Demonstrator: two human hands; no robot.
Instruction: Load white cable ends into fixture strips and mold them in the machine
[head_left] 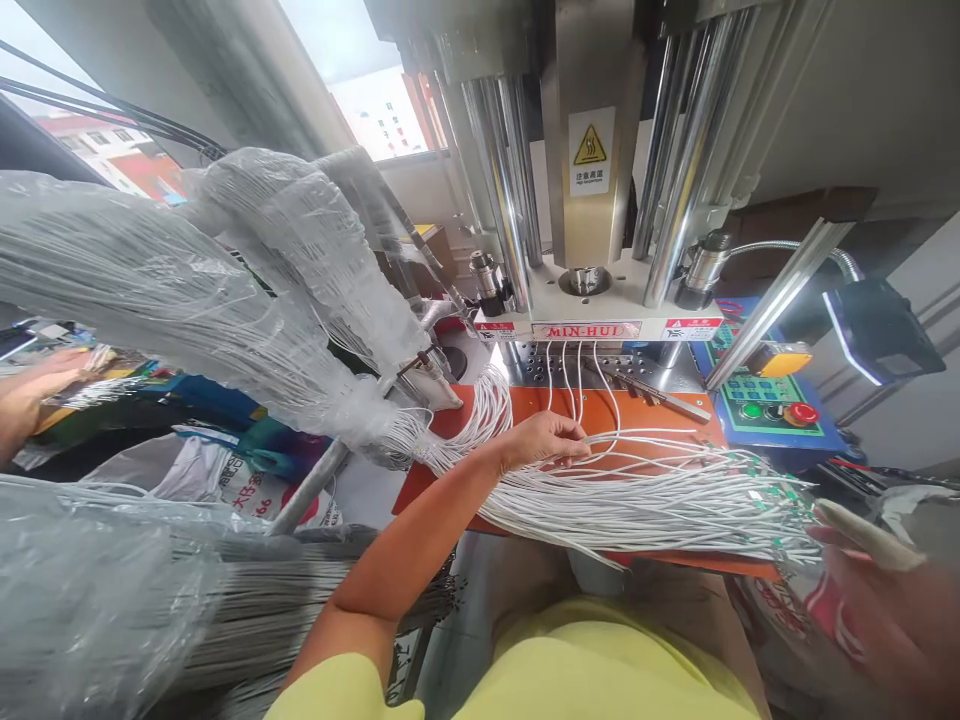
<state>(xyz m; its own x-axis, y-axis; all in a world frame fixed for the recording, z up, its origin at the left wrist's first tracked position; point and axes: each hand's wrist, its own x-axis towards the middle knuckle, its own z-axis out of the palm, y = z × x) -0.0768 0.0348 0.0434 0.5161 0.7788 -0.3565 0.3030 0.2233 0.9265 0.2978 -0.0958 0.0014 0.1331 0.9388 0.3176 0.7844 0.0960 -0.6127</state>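
My left hand [546, 440] is closed in a pinch on a few white cables [637, 437], just in front of the press. Below it a thick bundle of white cables [600, 510] lies across the orange work surface [465, 410]. Small green-and-metal tips [772, 490] show at the bundle's right end. Beside those tips is my right hand [877, 580], smeared by motion, with a pale covering on one digit; whether it grips anything cannot be made out. Several single cables run from under the press plate marked MIN-HUI [586, 330] toward my left hand.
Plastic-wrapped cable bundles [300, 250] hang over a metal rack [307, 490] at left. A metal bar [652, 390] lies before the press. At right are a control box [780, 410] with a red button and a lamp [877, 325]. Another person's hand [45, 385] shows far left.
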